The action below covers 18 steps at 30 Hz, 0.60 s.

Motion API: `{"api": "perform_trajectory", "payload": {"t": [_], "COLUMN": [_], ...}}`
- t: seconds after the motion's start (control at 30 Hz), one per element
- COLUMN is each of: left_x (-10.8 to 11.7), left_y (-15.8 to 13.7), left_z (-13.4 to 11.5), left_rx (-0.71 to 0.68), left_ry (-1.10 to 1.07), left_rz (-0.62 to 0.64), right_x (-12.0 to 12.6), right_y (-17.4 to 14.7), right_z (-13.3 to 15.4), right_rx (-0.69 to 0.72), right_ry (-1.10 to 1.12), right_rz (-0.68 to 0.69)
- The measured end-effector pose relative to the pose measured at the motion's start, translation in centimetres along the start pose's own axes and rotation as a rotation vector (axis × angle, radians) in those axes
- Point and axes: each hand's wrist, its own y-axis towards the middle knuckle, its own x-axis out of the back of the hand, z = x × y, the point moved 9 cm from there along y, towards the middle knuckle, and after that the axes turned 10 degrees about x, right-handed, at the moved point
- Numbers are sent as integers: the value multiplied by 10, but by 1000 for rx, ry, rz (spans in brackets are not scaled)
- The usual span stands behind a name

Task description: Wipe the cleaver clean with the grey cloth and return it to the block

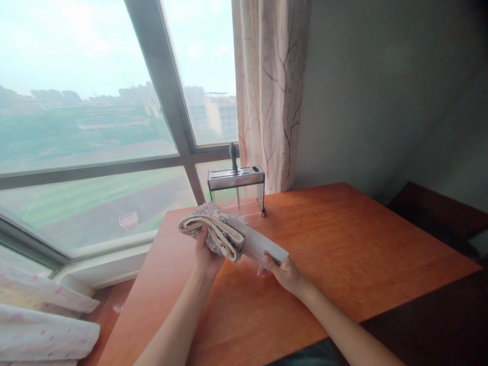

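Note:
My left hand (208, 254) is closed around a thick folded cloth (213, 231), cream inside with a mottled grey, fluffy outer side. My right hand (284, 272) grips the near right end of a flat pale-grey panel (261, 241). The panel's far left end runs in against the cloth, which hides that end. Both things are held above the wooden table. Just beyond them stands a clear-sided knife block (236, 178) with a metallic top, and one dark grey handle (233, 156) sticks up out of it.
The orange-brown table (343, 244) reaches out to the right. Along the left and back are large windows (84, 127) with grey frames. A patterned curtain (270, 91) hangs behind the table, and another curtain (46, 330) is at lower left. Dark furniture (438, 218) stands at right.

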Motion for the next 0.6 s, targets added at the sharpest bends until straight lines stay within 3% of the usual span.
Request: {"api": "perform_trajectory", "payload": {"t": [0.33, 0.6], "left_x": [1, -6], "left_y": [-11, -21], "left_z": [71, 84], "left_rx": [274, 313], "left_ry": [163, 277], "left_rz": [-14, 19], "right_x": [2, 16], "right_y": [-2, 4], "right_z": [-21, -22], "right_rx": [28, 8], "right_ry": [2, -61], "right_rz": [-27, -120]}}
